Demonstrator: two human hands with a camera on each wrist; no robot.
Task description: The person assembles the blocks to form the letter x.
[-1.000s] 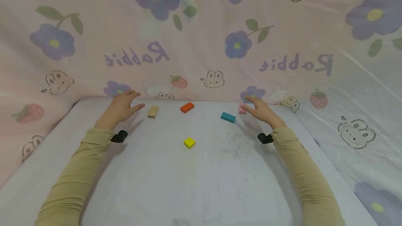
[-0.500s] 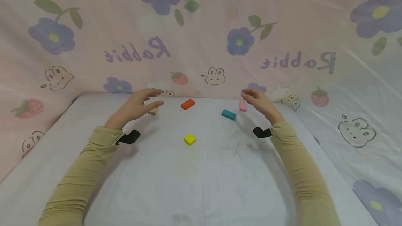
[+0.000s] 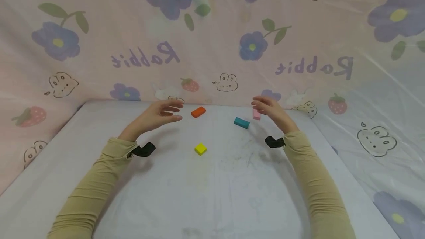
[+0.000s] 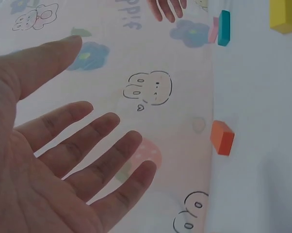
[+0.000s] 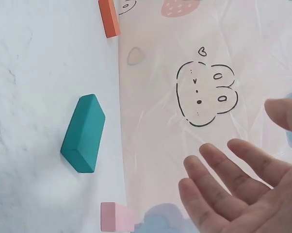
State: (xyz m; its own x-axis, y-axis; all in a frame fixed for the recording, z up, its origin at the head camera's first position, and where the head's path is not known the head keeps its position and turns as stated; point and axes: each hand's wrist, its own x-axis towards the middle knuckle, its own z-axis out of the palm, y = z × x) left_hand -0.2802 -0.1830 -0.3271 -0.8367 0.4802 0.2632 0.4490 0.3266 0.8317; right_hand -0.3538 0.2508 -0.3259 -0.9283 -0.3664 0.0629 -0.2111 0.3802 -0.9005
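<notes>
My left hand (image 3: 156,117) hovers over the back left of the table, fingers spread and relaxed, holding nothing. In the head view it hides the wooden block. An orange block (image 3: 198,112) lies just beyond its fingertips to the right. My right hand (image 3: 270,110) is raised at the back right, fingers loosely bent, also holding nothing. It overlaps part of a pink block (image 3: 256,114) in the head view. A teal block (image 5: 85,133) lies to the left of that hand. Nearer the middle sits a yellow square block (image 3: 200,149).
The white table (image 3: 212,198) ends at the back against a hanging pink sheet (image 3: 206,40) printed with flowers, rabbits and strawberries. More of the sheet drapes along both sides. A black wrist mount (image 3: 143,149) hangs under the left sleeve, another black mount (image 3: 274,142) under the right.
My left hand has moved right, past the wooden block, and now covers it. My right hand has shifted slightly left, its fingers bending a little. The blocks have stayed in place.
</notes>
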